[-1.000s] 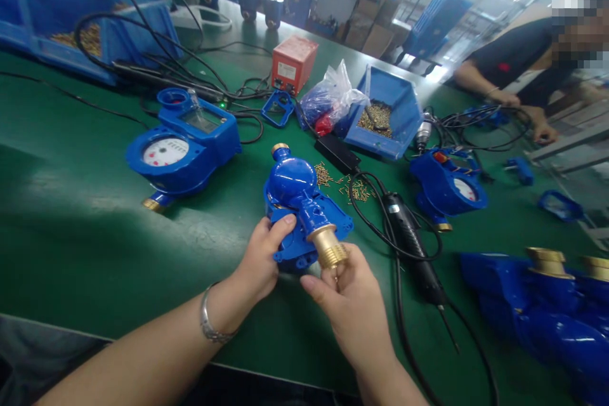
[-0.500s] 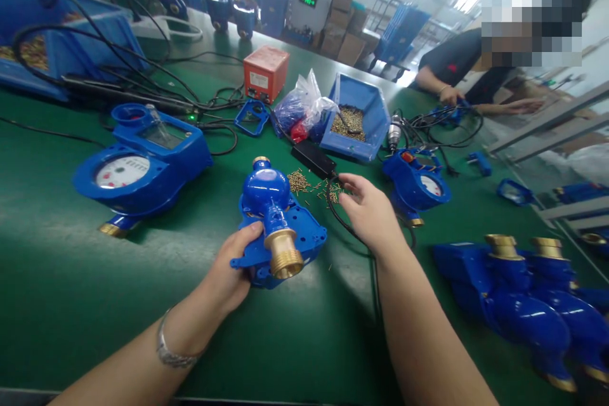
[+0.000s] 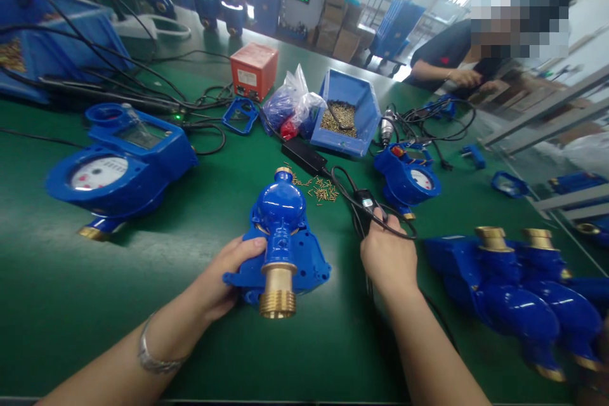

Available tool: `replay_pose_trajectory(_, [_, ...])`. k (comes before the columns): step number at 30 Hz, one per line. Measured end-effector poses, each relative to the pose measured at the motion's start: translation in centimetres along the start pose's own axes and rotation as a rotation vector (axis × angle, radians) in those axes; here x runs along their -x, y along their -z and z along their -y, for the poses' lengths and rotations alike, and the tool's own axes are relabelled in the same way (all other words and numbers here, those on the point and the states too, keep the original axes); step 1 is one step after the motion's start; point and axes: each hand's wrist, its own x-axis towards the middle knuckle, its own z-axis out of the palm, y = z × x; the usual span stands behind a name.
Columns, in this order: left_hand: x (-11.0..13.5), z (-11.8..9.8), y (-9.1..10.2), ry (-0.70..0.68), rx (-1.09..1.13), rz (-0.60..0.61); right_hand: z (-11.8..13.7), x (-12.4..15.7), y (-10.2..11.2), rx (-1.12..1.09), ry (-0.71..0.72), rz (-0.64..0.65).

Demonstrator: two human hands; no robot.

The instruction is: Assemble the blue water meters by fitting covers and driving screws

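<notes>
My left hand (image 3: 227, 276) grips a blue water meter (image 3: 280, 209), turned with its underside up. The meter's brass threaded end (image 3: 278, 298) points toward me, and its blue plastic housing (image 3: 307, 260) spreads out below the body. To the right, my right hand (image 3: 390, 257) is closed round a black corded device (image 3: 365, 203) with a small light patch; most of it is hidden by the hand and cable loops. Small brass screws (image 3: 325, 191) lie scattered on the green table (image 3: 304, 361) between the meter and that hand.
Another water meter (image 3: 137, 171) stands at left, a smaller one (image 3: 409, 177) at right, and two (image 3: 518, 311) lie near right. Behind are a black adapter box (image 3: 304, 157), a blue bin of screws (image 3: 371, 120), an orange box (image 3: 254, 70) and cables. A co-worker's hand (image 3: 464, 78) is across the table.
My right hand has moved right and nearer to me, from beside the screws onto the black corded device. The meter in my left hand has turned slightly, its brass end pointing more directly at me.
</notes>
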Motion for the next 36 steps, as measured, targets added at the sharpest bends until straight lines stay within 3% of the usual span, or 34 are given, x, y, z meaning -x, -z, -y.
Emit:
replay_pose_trajectory(4, [0.2, 0.3, -0.5, 0.021, -0.009, 0.05, -1.4, -1.2, 0.3, -0.148, -0.106, 0.178])
replay_pose_trajectory(7, [0.4, 0.5, -1.1, 0.083, -0.022, 0.046, -3.1, -1.5, 1.6, -0.267, -0.11, 0.199])
replay_pose_trajectory(9, [0.4, 0.7, -1.6, 0.117, -0.059, 0.059, -4.3, -1.4, 3.9, -0.587, -0.146, 0.112])
replay_pose_trajectory(13, [0.5, 1.1, -2.3, 0.117, -0.093, 0.062, -5.1, -0.6, 10.5, -1.576, -0.13, -0.261])
replay_pose_trajectory(15, [0.5, 1.2, -2.5, 0.115, -0.099, 0.049, -4.2, -0.3, 12.9, -1.791, -0.045, -0.392])
replay_pose_trajectory(19, [0.4, 1.3, -2.6, 0.118, -0.103, 0.045, -1.2, -0.6, 13.7, -1.869, 0.075, -0.512])
replay_pose_trajectory(24, [0.2, 1.3, -2.6, 0.101, -0.076, 0.045, 1.3, -1.8, 12.0, -1.892, 0.1, -0.471])
replay_pose_trajectory(27, [0.3, 1.1, -2.6, 0.11, -0.066, 0.031, 1.6, -2.4, 11.4, -1.938, 0.126, -0.472])
replay_pose_trajectory(33, [0.5, 0.9, -2.7, 0.113, -0.085, 0.048, 1.1, -2.3, 11.7, -1.924, 0.136, -0.622])
replay_pose_trajectory(36, [0.4, 1.0, -2.6, 0.122, -0.091, 0.044, 1.2, -2.0, 12.1, -1.932, 0.158, -0.614])
